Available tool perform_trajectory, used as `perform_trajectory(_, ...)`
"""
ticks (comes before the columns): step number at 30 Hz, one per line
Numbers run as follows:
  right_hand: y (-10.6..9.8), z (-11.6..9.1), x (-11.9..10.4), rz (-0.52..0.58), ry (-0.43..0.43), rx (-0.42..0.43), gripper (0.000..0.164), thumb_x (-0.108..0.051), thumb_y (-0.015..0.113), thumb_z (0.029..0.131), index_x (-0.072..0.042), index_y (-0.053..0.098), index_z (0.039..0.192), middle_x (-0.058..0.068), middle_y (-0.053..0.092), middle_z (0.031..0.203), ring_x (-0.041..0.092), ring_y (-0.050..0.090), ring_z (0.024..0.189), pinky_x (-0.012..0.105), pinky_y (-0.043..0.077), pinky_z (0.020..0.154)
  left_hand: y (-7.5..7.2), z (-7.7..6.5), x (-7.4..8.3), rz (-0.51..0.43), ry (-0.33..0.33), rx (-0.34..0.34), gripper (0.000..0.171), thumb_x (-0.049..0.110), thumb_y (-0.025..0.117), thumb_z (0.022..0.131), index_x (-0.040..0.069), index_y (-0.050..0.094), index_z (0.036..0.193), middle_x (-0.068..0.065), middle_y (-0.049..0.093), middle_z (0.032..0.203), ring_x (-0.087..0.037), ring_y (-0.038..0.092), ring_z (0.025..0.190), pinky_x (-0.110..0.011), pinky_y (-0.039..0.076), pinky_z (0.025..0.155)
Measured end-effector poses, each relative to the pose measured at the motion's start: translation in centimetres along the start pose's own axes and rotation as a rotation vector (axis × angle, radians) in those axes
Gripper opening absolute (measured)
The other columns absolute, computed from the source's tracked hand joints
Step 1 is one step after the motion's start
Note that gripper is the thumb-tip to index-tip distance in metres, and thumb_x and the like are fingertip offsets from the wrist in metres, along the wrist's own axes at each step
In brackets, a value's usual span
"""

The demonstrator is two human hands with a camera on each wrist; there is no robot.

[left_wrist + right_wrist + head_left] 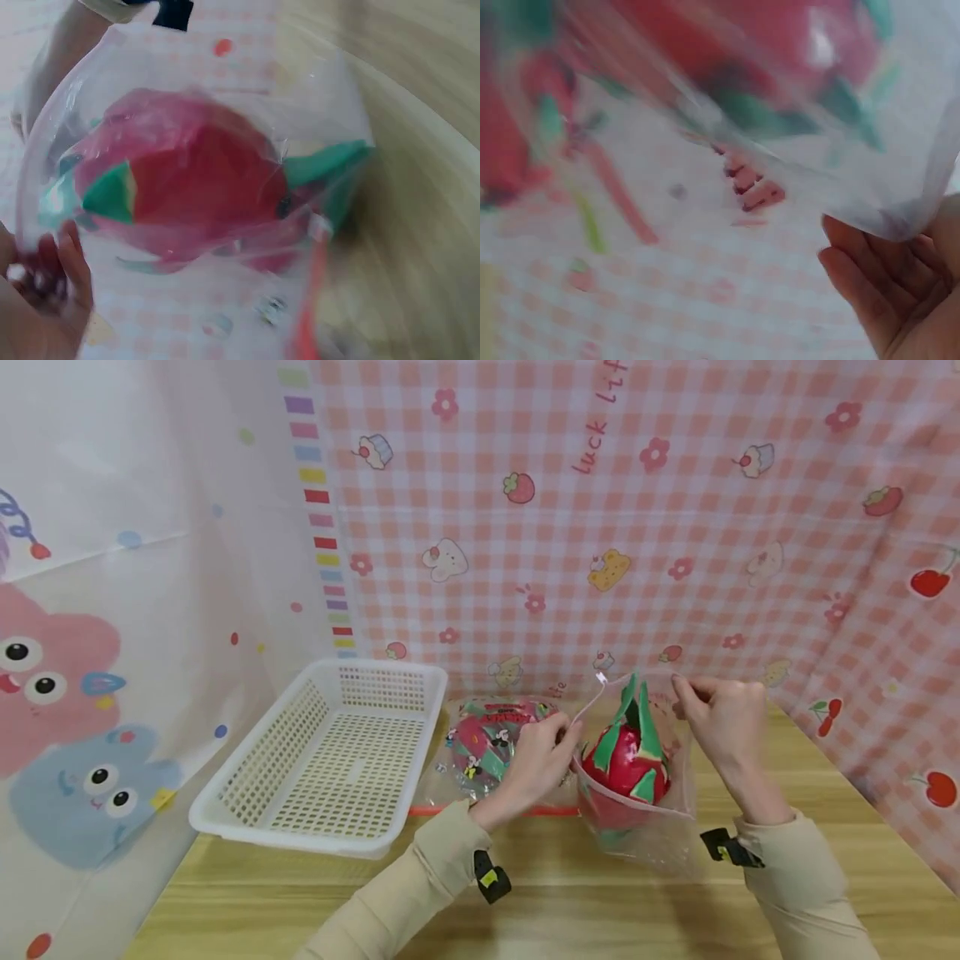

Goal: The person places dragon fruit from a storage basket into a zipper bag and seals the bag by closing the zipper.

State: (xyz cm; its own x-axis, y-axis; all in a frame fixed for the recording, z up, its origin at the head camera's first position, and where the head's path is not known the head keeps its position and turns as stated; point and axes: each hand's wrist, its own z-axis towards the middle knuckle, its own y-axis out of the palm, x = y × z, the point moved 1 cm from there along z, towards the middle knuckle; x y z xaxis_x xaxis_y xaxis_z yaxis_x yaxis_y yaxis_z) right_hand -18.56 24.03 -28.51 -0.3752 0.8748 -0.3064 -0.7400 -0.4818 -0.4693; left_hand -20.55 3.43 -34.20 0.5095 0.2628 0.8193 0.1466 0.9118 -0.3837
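A clear zip bag hangs over the table with a red, green-leafed dragon fruit inside. The fruit's pointed leaves rise at the bag's open mouth. My left hand pinches the bag's left rim, below its small white zip slider. On the opposite side my right hand pinches the upper right corner between thumb and fingers. Seen from the left wrist, the dragon fruit shows through the film. In the right wrist view the right hand's fingers lie at the bag's edge.
A white plastic basket stands on the left of the wooden table. Between it and the held bag lies a clear bag printed with cartoon mice, with a red strip along its near edge. A checked pink cloth hangs behind.
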Motion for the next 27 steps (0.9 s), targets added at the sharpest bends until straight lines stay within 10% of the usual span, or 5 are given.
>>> perform_trajectory(5, -0.4, 1.8, -0.3, -0.041, 0.094, -0.130, 0.030, -0.021, 0.061, 0.092, 0.004, 0.075, 0.084, 0.020, 0.068, 0.061, 0.029, 0.061, 0.047, 0.017, 0.029, 0.034, 0.1, 0.8, 1.6, -0.175, -0.066, 0.017, 0.031, 0.023, 0.048, 0.099, 0.002, 0.056, 0.076, -0.006, 0.056, 0.060, -0.006, 0.050, 0.046, -0.021, 0.045, 0.043)
perform_trajectory(13, -0.2, -1.0, 0.2, 0.024, 0.231, -0.336, 0.029, -0.024, 0.060, 0.092, 0.001, 0.075, 0.089, 0.018, 0.072, 0.074, 0.004, 0.055, 0.053, 0.022, 0.037, 0.042, 0.5, 0.4, 0.5, -0.104, -0.149, 0.088, 0.031, 0.019, 0.049, 0.097, 0.001, 0.058, 0.073, -0.001, 0.050, 0.053, -0.004, 0.043, 0.042, -0.019, 0.041, 0.046)
perform_trajectory(17, -1.3, -2.0, -1.1, 0.011, 0.161, -0.341, 0.022, -0.016, 0.062, 0.091, 0.002, 0.073, 0.096, 0.018, 0.071, 0.071, 0.002, 0.041, 0.045, 0.022, 0.032, 0.040, 0.2, 0.4, 0.3, -0.073, -0.134, 0.119, 0.032, 0.019, 0.050, 0.096, 0.001, 0.057, 0.072, 0.000, 0.048, 0.054, -0.004, 0.040, 0.042, -0.017, 0.031, 0.037)
perform_trajectory(24, -1.1, 1.0, -0.8, -0.026, 0.013, -0.053, 0.020, -0.002, 0.055, 0.091, 0.007, 0.073, 0.095, 0.025, 0.069, 0.070, -0.010, 0.023, 0.035, 0.017, 0.019, 0.034, -0.4, 1.8, 1.7, -0.166, -0.057, 0.117, 0.032, 0.019, 0.047, 0.099, -0.005, 0.058, 0.081, -0.017, 0.061, 0.066, -0.004, 0.052, 0.048, -0.019, 0.049, 0.046)
perform_trajectory(27, -0.2, 1.3, -0.2, -0.030, 0.027, -0.089, 0.022, -0.005, 0.055, 0.092, 0.007, 0.071, 0.100, 0.025, 0.069, 0.071, -0.003, 0.028, 0.036, 0.019, 0.022, 0.036, -0.1, 2.0, 1.3, -0.160, -0.085, 0.078, 0.031, 0.019, 0.047, 0.099, -0.003, 0.058, 0.080, -0.016, 0.063, 0.067, -0.007, 0.055, 0.049, -0.020, 0.051, 0.047)
